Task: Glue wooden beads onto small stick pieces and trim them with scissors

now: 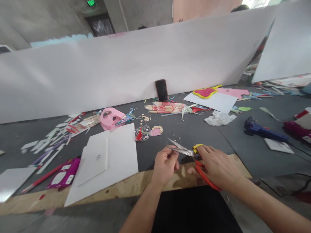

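Scissors [190,152], blades parted, are clamped by right hand [216,165] fingers over counter [148,153]; left hand [164,166] fingers are pinched together beside blades, contents unclear.

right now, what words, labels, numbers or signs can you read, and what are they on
Nothing reads clearly enough to quote.
Green lit sign, high at the back: too blurred.
Dark marks on the smaller white board: too small.
Purple packet, left: any print on its white patches is illegible.
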`<state>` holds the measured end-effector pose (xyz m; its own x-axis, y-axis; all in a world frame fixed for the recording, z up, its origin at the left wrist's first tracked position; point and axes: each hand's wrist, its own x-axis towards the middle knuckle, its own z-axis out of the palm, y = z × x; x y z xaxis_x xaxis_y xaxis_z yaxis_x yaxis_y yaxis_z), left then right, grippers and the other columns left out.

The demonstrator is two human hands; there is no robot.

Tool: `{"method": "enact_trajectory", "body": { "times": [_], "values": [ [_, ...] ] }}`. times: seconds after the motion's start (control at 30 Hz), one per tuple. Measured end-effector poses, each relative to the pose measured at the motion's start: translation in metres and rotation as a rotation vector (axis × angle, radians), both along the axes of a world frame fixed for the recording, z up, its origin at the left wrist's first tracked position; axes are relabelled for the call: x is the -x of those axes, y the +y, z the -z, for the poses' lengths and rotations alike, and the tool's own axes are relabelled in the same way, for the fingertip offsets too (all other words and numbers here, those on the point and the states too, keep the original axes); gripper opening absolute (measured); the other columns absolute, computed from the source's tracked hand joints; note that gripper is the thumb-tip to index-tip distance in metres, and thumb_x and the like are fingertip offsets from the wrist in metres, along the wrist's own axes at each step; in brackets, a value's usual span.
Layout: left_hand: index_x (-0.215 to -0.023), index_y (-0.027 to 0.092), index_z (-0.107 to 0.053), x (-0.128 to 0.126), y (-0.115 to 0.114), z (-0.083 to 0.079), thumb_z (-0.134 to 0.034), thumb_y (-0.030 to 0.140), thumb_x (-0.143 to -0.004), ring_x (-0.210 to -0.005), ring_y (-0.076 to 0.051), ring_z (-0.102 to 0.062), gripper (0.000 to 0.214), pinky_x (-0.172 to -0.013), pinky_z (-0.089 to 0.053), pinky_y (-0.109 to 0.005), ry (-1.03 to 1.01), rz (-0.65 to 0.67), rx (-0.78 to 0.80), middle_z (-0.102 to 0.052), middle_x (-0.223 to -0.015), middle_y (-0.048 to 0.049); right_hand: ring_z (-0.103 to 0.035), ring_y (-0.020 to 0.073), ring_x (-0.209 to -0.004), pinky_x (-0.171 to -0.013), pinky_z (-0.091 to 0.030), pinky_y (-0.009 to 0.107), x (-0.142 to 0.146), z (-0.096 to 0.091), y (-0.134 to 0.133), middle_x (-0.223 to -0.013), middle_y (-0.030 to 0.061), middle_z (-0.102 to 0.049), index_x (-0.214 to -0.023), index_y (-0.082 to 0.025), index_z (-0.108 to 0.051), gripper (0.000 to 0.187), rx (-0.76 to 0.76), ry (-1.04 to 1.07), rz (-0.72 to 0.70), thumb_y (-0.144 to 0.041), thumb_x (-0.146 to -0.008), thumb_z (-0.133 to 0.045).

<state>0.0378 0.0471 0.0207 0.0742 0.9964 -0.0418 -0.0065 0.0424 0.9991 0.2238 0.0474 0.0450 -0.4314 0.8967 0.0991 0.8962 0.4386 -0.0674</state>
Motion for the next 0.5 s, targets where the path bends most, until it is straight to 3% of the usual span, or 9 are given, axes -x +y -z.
{"method": "enact_trajectory", "body": {
  "times": [0.17, 0.23, 0.4, 0.5],
  "values": [
    [-0.079, 0.015, -0.063, 0.004, 0.001, -0.004, -0.054, 0.039, -0.085, -0.039, -0.005, -0.040, 0.026, -0.040, -0.027, -0.017, -0.027, 0.098, -0.004, -0.047, -0.051, 0.0055, -0.064, 0.0253, -0.084, -0.067, -0.042, 0.033, 0.000, -0.001, 0.000, -0.092, 0.0112, -0.068, -0.094, -0.018, -0.055, 0.016, 0.010, -0.080, 0.002, -0.028, -0.088, -0.045],
    [-0.078, 0.015, -0.063, 0.004, 0.000, -0.005, -0.053, 0.039, -0.086, -0.039, -0.005, -0.040, 0.027, -0.040, -0.028, -0.017, -0.002, 0.085, -0.010, -0.046, -0.050, 0.0056, -0.066, 0.0241, -0.081, -0.063, -0.041, 0.031, 0.001, -0.003, 0.001, -0.089, 0.0100, -0.069, -0.090, -0.019, -0.055, 0.016, 0.058, -0.106, 0.011, -0.026, -0.091, -0.041],
    [-0.074, 0.016, -0.060, 0.000, -0.001, -0.005, -0.047, 0.039, -0.089, -0.040, -0.006, -0.044, 0.030, -0.041, -0.033, -0.018, 0.148, -0.003, -0.084, -0.053, -0.057, 0.0033, -0.067, 0.0238, -0.071, -0.053, -0.035, 0.029, 0.006, -0.014, 0.003, -0.082, 0.0079, -0.070, -0.086, -0.020, -0.054, 0.023, 0.222, -0.133, 0.060, -0.035, -0.093, -0.038],
    [-0.076, 0.016, -0.061, -0.002, 0.001, -0.004, -0.045, 0.038, -0.089, -0.041, -0.008, -0.044, 0.030, -0.044, -0.035, -0.018, 0.229, -0.024, -0.149, -0.048, -0.049, 0.0049, -0.067, 0.0246, -0.068, -0.049, -0.030, 0.028, 0.011, -0.027, 0.002, -0.076, 0.0074, -0.070, -0.078, -0.021, -0.054, 0.029, 0.304, -0.156, 0.113, -0.042, -0.091, -0.040]
  ]
}}
